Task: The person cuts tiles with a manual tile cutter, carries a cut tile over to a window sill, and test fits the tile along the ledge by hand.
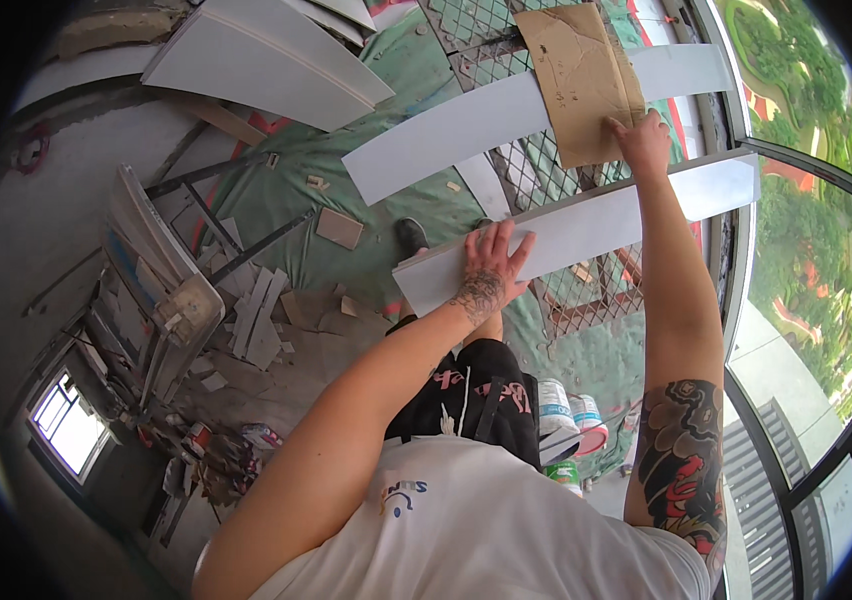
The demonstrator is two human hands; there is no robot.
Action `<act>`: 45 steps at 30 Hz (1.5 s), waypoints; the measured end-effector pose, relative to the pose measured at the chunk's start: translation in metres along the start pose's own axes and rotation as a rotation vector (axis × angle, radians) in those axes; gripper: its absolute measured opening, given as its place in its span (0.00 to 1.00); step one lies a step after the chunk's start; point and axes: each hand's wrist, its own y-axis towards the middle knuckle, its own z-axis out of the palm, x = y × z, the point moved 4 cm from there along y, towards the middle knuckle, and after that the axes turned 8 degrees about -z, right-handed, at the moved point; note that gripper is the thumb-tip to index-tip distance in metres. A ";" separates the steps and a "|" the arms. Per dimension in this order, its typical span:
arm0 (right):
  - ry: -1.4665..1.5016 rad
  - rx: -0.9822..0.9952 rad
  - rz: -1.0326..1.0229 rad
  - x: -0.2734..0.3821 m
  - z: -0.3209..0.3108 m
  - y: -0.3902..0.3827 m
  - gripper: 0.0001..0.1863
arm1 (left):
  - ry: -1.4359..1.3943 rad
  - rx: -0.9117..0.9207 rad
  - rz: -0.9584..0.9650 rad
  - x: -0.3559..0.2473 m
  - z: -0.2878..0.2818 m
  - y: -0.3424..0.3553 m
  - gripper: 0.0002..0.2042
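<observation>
My left hand (494, 262) lies with fingers spread on the near end of a long white board (586, 235), which slants up to the right toward the window. Beyond it, my right hand (643, 146) grips the lower right corner of a brown cardboard piece (581, 85), thumb on its face. The cardboard lies across a second long white board (446, 140), covering its middle. Both boards rest over a metal mesh frame (591, 300); whatever else supports them is hidden.
Large white panels (271, 60) lean at the upper left. A worn step platform (171, 270) with metal legs stands left, among broken offcuts (258, 318). Paint buckets (586, 425) sit by my legs. Green sheeting (316, 210) covers the floor; windows (806, 230) line the right.
</observation>
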 end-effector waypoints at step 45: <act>1.184 0.069 0.392 -0.009 0.016 -0.016 0.19 | -0.051 -0.119 -0.208 0.140 -0.109 0.170 0.26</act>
